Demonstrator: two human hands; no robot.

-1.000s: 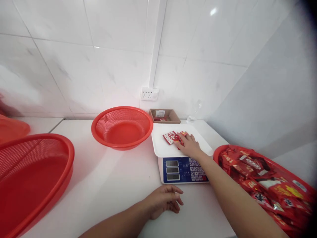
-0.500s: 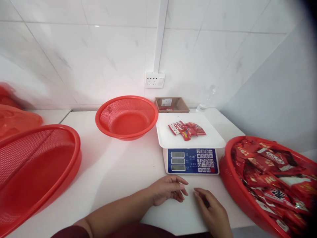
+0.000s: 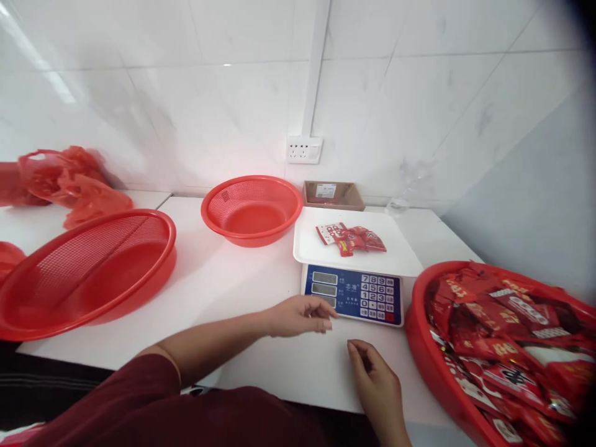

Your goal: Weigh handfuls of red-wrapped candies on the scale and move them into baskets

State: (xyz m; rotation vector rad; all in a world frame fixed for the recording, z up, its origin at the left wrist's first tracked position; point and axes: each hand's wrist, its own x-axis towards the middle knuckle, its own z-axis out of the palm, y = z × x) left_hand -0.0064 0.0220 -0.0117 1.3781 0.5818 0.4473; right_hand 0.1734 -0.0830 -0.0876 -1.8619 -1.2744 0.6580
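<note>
In the head view my left hand (image 3: 300, 315) is held in front of the scale, its fingers loosely bent and nothing in it. Its fingertips overlap the lower left of the scale's blue keypad panel (image 3: 354, 295); contact is unclear. Closer to me and to the right, my right hand (image 3: 378, 382) rests near the table's front, loosely curled with a gap between thumb and fingers, and no object shows there. On the scale's white pan (image 3: 316, 251) lie several small red snack packets (image 3: 358, 240), one of them white-patterned.
A red basket (image 3: 421, 329) heaped with red snack packets stands at right. Two further red baskets, one behind (image 3: 254, 239) and one at left (image 3: 170, 254), show bare bottoms. Red plastic bags (image 3: 74, 180) lie back left. A cardboard box (image 3: 351, 197) sits by the wall.
The view has turned left, showing more of the left basket and bags. My left hand has risen closer to the scale's panel and farther from my right hand. The packets stay on the pan.
</note>
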